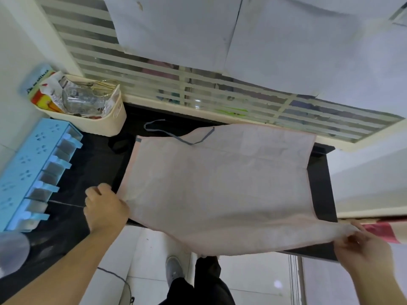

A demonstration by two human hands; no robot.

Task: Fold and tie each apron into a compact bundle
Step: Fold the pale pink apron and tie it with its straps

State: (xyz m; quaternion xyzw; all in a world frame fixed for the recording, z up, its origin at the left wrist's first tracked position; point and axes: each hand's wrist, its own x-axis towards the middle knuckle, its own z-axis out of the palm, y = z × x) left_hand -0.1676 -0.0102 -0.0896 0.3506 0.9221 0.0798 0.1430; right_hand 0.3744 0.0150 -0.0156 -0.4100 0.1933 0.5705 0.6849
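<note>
Hands come first from where I stand: the left hand [105, 208] has its fingers curled round the near left corner of the pale pink apron [220, 188], knuckles up, at the near left part of the black worktop [321, 190]. The right hand [361, 247] pinches the near right corner between thumb and fingertips, out past the worktop's near right corner, so the cloth is drawn taut between them. That near edge sags off the front of the worktop, above the tiled floor and a grey shoe [174, 268].

Beyond the hands, the apron lies mostly flat across the middle of the worktop, reaching to its far edge under the striped glass partition [176, 69]. I see what may be a faint crease across it, but whether it is one layer or doubled I cannot tell. A grey-blue strap [176, 135] loops loose off the far left corner of the apron, untied, partly on bare black surface.

By my reckoning the work is at an early stage: the apron is spread or perhaps folded once, no compact bundle exists, and the strap has not been wound round anything. More folds and the tying remain.

At the far left corner sits a cream basket [105, 122] of packets, with a blue seasoning box [33, 172] along the left edge.
</note>
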